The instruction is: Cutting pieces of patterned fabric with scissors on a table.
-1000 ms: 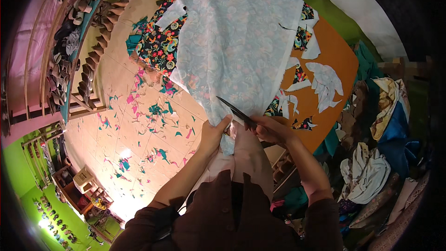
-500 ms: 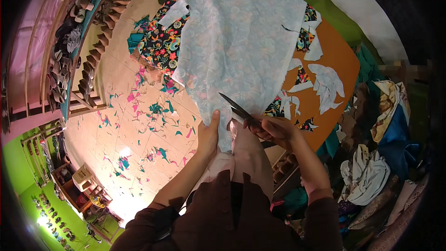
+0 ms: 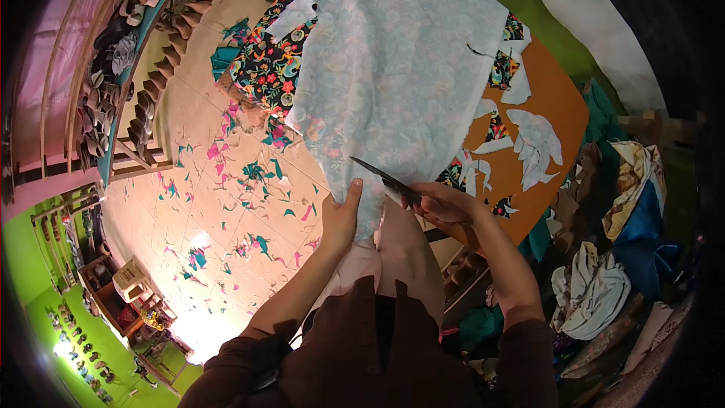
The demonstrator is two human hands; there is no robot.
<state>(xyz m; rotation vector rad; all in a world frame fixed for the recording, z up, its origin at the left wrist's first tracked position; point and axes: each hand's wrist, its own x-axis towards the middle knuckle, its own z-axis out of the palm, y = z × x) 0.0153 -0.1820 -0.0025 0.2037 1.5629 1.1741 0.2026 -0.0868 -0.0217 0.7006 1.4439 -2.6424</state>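
Note:
A large floral fabric (image 3: 400, 68) lies spread in front of me, its pale underside up. At its left side a folded part (image 3: 272, 68) shows the black printed face with bright flowers. My left hand (image 3: 341, 215) grips the near strip of the fabric, thumb on top and fingers hidden beneath. With my right hand (image 3: 449, 208) I hold dark scissors (image 3: 389, 181), fingers wrapped round the handles. Their blades look nearly together and point up and left over the fabric, close to my left thumb. The fabric's near end hangs over my lap.
An orange-brown table (image 3: 555, 98) bears white cut scraps (image 3: 535, 143). Teal and pink scraps (image 3: 257, 172) litter the tiled floor at left. Wooden shoe lasts (image 3: 162, 75) line racks at far left. Heaped cloth (image 3: 593, 287) lies at right, near a chair (image 3: 130, 279) far across.
The scissor blades, apart before, have come nearly together. The scissors and my right hand have shifted slightly, while my left hand keeps its grip. The whole view has moved a little.

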